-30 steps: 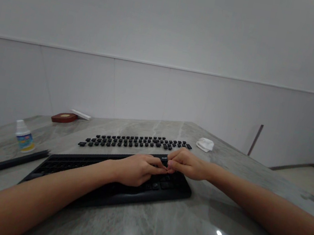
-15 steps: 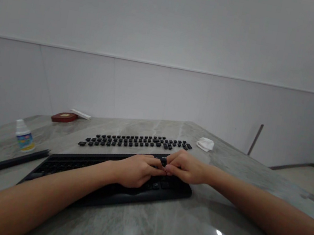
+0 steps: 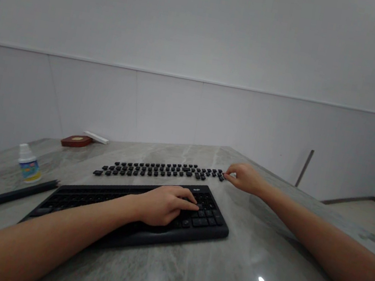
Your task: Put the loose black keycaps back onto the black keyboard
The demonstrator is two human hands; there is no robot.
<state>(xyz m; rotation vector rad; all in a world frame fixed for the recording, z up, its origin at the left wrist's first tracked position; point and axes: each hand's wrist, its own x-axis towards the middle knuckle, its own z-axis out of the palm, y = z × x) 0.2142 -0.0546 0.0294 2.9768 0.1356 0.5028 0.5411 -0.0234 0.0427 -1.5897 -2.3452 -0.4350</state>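
A black keyboard [image 3: 156, 238] lies at a slant on the table in front of me. Keycaps fill part of its right end, while much of the rest is under my arm. My left hand [image 3: 164, 205] rests on it, index finger stretched out onto the number-pad keys and nothing held. Beyond the keyboard, loose black keycaps [image 3: 156, 173] are laid out in rows. At the right end of those rows my right hand [image 3: 243, 177] has thumb and forefinger pinched on a keycap, which the fingertips mostly cover.
A white bottle [image 3: 29, 164] with a blue and yellow label stands at the left, near a black bar-shaped piece [image 3: 22, 193]. Farther back are a reddish-brown box [image 3: 75, 141] and a white strip [image 3: 96, 137]. The grey marble-look table [image 3: 214, 279] meets a white wall behind.
My right hand has left the keyboard, moving away and right to the end of the keycap rows. It now hides the white crumpled cloth. My left hand has barely moved.
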